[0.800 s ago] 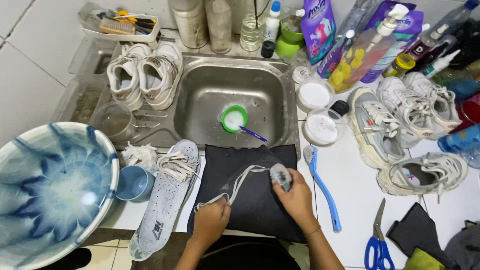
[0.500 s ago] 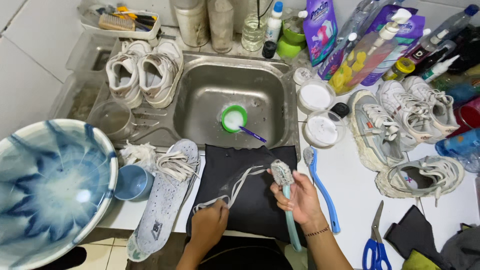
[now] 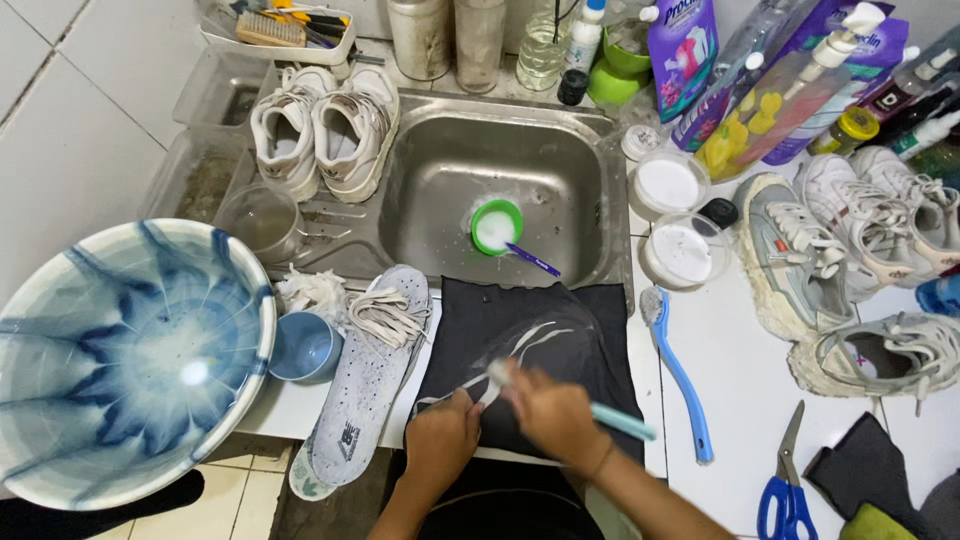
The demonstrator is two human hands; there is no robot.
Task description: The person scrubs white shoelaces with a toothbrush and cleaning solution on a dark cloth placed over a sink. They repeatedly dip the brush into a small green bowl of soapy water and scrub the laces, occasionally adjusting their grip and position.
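left hand [image 3: 442, 437] fingers pinch white shoelace [image 3: 520, 345]; right hand [image 3: 552, 412] fingers grip brush [image 3: 620, 421]

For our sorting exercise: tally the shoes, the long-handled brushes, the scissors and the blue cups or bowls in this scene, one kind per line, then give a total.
Shoes: 5, two by the sink, three at right
Brushes: 2, one in the right hand, one blue brush lying
Scissors: 1
Blue bowl and blue cup: 2
Total: 10

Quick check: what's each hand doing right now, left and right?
Left hand: closed, pinning a white shoelace on the dark cloth.
Right hand: closed on a light-blue brush, bristles on the lace.
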